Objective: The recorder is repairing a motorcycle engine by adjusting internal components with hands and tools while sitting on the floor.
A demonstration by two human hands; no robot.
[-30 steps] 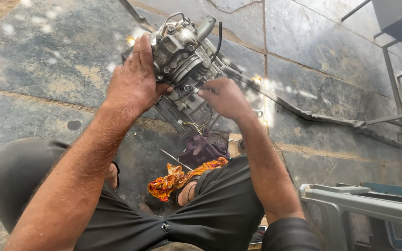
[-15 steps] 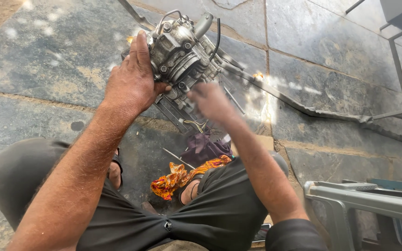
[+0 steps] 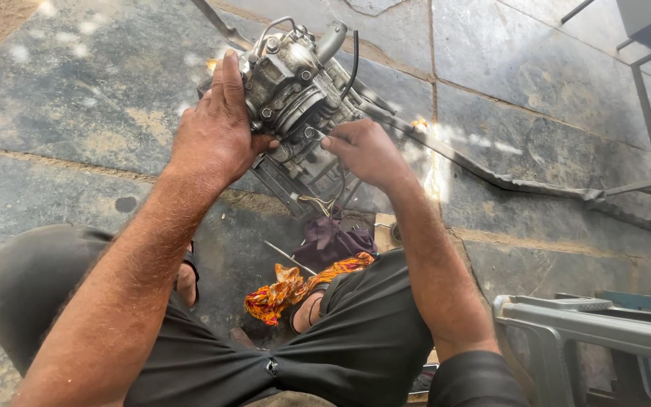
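A grimy metal engine block (image 3: 295, 90) with hoses and wires stands on the stone floor in front of my knees. My left hand (image 3: 216, 128) grips its left side, fingers wrapped over the top edge. My right hand (image 3: 367, 151) is at the engine's right front, fingertips pinched on a small metal part or tool (image 3: 314, 136) against the casing. What that small piece is cannot be made out.
An orange patterned rag (image 3: 295, 286) and a dark purple cloth (image 3: 333, 241) lie by my feet, with a thin metal rod (image 3: 288, 256) between them. A long bent metal bar (image 3: 521, 181) runs right. A grey plastic stool (image 3: 597, 332) stands at lower right, metal frame legs (image 3: 649, 113) at upper right.
My right hand has slid left along the engine's front, from the right side toward its middle. The left hand keeps its grip.
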